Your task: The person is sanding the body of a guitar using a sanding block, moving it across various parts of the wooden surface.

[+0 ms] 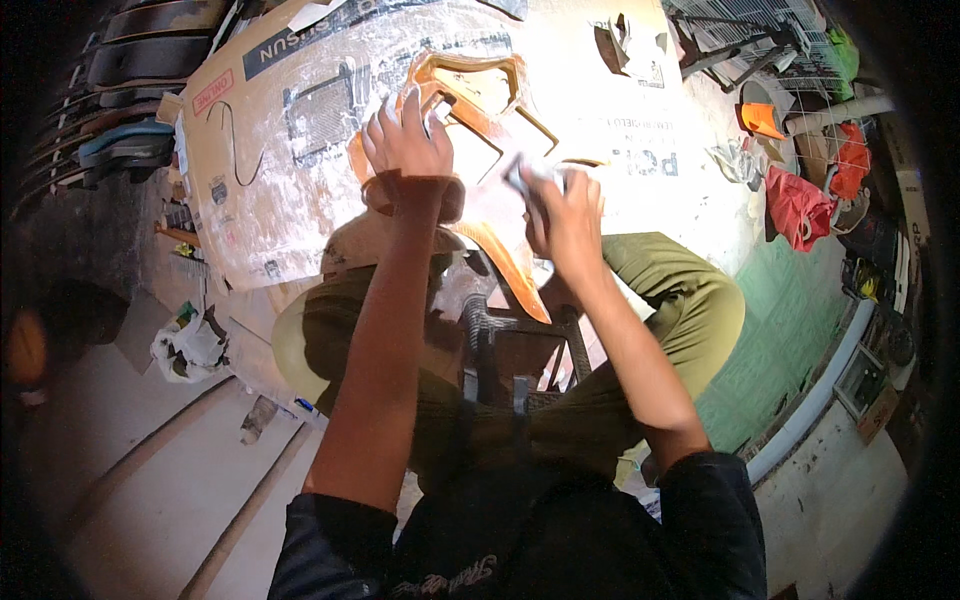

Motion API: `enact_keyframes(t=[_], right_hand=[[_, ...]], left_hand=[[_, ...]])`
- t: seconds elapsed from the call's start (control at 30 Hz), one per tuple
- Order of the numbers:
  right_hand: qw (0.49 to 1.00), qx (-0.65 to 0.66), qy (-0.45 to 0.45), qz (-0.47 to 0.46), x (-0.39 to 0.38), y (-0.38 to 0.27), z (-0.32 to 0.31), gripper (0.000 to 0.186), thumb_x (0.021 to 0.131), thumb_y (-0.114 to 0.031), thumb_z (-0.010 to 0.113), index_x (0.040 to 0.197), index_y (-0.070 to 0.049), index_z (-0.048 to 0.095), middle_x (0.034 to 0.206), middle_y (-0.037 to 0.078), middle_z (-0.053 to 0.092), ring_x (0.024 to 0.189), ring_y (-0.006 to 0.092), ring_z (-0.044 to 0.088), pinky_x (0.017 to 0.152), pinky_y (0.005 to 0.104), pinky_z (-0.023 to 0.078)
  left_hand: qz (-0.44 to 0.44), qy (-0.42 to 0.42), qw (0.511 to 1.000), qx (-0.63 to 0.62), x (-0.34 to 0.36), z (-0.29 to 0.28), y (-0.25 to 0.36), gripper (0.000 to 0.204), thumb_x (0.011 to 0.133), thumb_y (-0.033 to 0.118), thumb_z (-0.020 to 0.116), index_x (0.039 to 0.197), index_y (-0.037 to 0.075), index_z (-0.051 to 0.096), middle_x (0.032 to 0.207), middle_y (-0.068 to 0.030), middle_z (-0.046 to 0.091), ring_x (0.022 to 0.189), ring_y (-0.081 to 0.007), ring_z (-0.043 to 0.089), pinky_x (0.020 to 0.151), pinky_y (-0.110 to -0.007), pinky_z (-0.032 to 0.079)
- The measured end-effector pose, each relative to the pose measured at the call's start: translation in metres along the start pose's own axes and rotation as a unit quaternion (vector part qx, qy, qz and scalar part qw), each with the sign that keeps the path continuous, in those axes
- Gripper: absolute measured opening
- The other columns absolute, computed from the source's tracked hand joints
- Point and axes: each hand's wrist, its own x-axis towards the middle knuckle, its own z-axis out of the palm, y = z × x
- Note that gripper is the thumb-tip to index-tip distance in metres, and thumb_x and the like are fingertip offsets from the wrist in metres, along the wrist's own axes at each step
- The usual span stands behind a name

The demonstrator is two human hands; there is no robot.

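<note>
The left hand [410,148], loosely spread, seemingly braces the orange frame [477,117] at its left; the right hand [568,215], at its right, curls around a blurred grey pad [521,172].

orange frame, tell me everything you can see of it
The orange frame looks like glossy wood, with curved outer edges, cut-out openings and what seems a narrow tapering arm pointing toward the wearer. Pale, dusty-looking patches dull its middle. It lies on the cardboard, in front of the wearer. The left hand rests over its left part, fingers spread; the right hand holds a blurred greyish pad at its right side, contact unclear.
</note>
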Motion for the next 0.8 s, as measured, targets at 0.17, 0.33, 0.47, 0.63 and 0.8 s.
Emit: enact_keyframes(t=[0.17, 0.33, 0.47, 0.63, 0.8], right_hand=[[1.0, 0.011, 0.004, -0.012, -0.012, -0.013, -0.011, 0.039, 0.085, -0.012, 0.069, 0.123, -0.023, 0.066, 0.107, 0.023, 0.055, 0.1, 0.0397, 0.051, 0.082, 0.0491, 0.041], [0.995, 0.034, 0.019, -0.091, -0.024, -0.019, -0.01, 0.037, 0.086, -0.011, 0.068, 0.119, -0.025, 0.067, 0.112, 0.017, 0.056, 0.101, 0.0365, 0.051, 0.083, 0.0493, 0.04], [0.999, 0.036, -0.005, -0.019, 0.019, -0.015, 0.007, 0.036, 0.086, -0.01, 0.067, 0.12, -0.024, 0.067, 0.109, 0.019, 0.056, 0.099, 0.0381, 0.051, 0.082, 0.0464, 0.042], [0.996, 0.049, -0.028, -0.065, -0.03, -0.02, -0.009, 0.042, 0.079, -0.005, 0.074, 0.116, -0.022, 0.069, 0.109, 0.017, 0.056, 0.102, 0.0353, 0.05, 0.087, 0.0464, 0.039], [0.997, 0.029, -0.026, -0.064, -0.017, -0.013, 0.005, 0.042, 0.083, -0.007, 0.07, 0.121, -0.025, 0.068, 0.113, 0.019, 0.055, 0.098, 0.038, 0.051, 0.087, 0.0471, 0.04]], left_hand=[[0.004, -0.007, 1.0, 0.008, 0.002, -0.005, 0.003, 0.043, 0.091, 0.022, 0.06, 0.132, 0.01, 0.059, 0.123, -0.0232, 0.059, 0.119, -0.0399, 0.052, 0.106, -0.054, 0.035], [-0.003, -0.017, 1.0, -0.003, 0.003, -0.003, 0.001, 0.044, 0.09, 0.022, 0.06, 0.133, 0.01, 0.059, 0.121, -0.0227, 0.059, 0.119, -0.0399, 0.053, 0.106, -0.053, 0.036], [-0.008, -0.007, 1.0, -0.021, 0.001, -0.005, 0.001, 0.043, 0.087, 0.021, 0.063, 0.128, 0.008, 0.062, 0.126, -0.0231, 0.057, 0.121, -0.0385, 0.051, 0.109, -0.053, 0.034], [-0.026, -0.039, 0.999, 0.0, 0.001, -0.005, 0.002, 0.043, 0.087, 0.023, 0.063, 0.128, 0.009, 0.063, 0.124, -0.0238, 0.057, 0.119, -0.0392, 0.051, 0.108, -0.053, 0.034], [-0.016, -0.014, 1.0, 0.004, 0.0, -0.005, -0.001, 0.043, 0.089, 0.025, 0.062, 0.129, 0.01, 0.062, 0.122, -0.0242, 0.058, 0.119, -0.039, 0.05, 0.107, -0.052, 0.034]])
